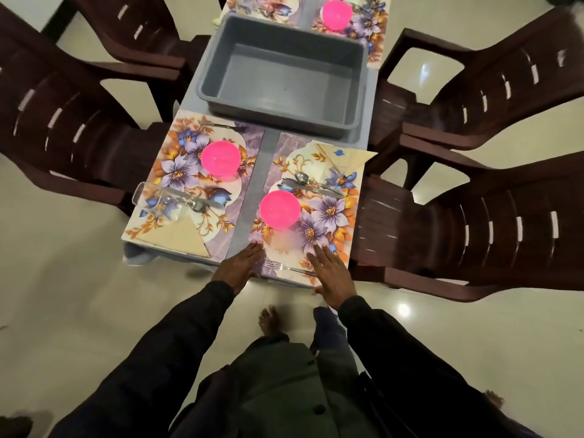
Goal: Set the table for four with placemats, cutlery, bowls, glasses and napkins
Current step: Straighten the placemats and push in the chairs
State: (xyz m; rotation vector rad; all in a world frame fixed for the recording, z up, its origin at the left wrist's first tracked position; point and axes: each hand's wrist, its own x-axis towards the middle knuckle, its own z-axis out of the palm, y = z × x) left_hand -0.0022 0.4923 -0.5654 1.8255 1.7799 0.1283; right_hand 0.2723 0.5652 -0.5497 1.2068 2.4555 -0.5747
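Hands come first in the head view. Our left hand [241, 263] rests with straight fingers on the near left corner of the right mat [331, 213], its grip released and holding nothing. Our right hand [331, 273] lies flat on the same mat's near right corner, its grip likewise released and its fingers straight.

Between the two hands a fork [286, 267] lies along the mat's near edge, its handle pointing toward the right hand. Just beyond the fork we see a pink bowl [280, 209]. Past it a spoon [301, 177] and a knife [316, 188] lie side by side. A napkin [343, 156] sits at the mat's far right corner, and we faintly make out a clear glass [333, 172] just beside it.

A grey strip of worktop [256, 172] parts this mat from the left mat [180, 172]. That mat carries a second bowl [221, 159], a second glass [148, 197], cutlery [196, 202] and a folded napkin [180, 235].

Beyond both mats stands a grey tub [284, 74]. A far bowl [337, 14] sits on a mat behind it. Brown chairs [505, 90] flank the worktop.
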